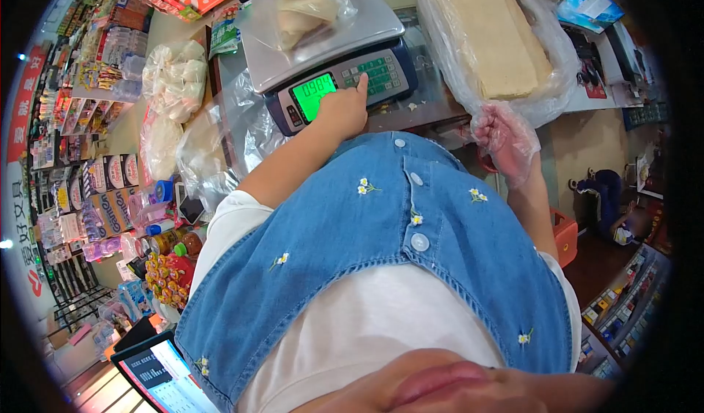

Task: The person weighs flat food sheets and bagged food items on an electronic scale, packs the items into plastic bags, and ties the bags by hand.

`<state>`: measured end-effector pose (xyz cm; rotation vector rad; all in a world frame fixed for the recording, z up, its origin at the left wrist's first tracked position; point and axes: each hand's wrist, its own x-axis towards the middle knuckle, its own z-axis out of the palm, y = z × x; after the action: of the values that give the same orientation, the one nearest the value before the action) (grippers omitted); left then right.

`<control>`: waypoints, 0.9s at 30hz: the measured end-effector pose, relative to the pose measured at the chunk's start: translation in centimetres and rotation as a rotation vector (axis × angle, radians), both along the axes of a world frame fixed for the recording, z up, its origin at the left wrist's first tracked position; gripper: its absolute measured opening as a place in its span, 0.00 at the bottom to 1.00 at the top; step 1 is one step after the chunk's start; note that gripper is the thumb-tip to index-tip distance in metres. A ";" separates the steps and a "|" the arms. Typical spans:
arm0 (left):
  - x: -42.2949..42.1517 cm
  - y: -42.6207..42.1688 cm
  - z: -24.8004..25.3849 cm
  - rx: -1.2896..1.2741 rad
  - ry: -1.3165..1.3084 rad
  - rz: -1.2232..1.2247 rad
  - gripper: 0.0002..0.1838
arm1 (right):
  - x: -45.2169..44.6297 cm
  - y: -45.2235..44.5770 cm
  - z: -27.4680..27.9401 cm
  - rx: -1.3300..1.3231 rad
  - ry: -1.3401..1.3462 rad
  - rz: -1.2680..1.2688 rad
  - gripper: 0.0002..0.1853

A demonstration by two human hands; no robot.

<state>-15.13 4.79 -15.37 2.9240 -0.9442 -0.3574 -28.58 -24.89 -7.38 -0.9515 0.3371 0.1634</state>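
My left hand is over the keypad of a digital scale, its index finger stretched onto the keys and its thumb near the green display; it holds nothing. Pale food in a clear bag rests on the metal scale pan. My right hand, covered in thin clear plastic, has its fingers curled beside the lower edge of a plastic-lined tray. What it may hold is hard to see. Flat pale sheets are stacked inside that plastic.
Bags of white, rounded items and loose clear plastic lie left of the scale. Shelves of packaged goods fill the left side. A lit screen is at the upper right, and another person is at the far right.
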 end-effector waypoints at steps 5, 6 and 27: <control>-1.7 -1.2 0.6 0.007 0.018 -0.098 0.35 | -1.3 -1.0 -0.4 0.005 0.005 -0.023 0.14; -1.8 -1.1 -0.2 0.004 0.037 -0.084 0.36 | -1.5 -1.2 -0.4 -0.006 0.001 -0.018 0.14; -2.5 1.8 2.3 -0.487 0.412 0.064 0.10 | 4.2 2.1 -1.8 -0.089 0.064 0.233 0.14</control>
<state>-17.65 6.55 -13.08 2.3124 -0.7445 -0.5986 -24.35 -22.83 -9.19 -1.0740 0.2931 0.3953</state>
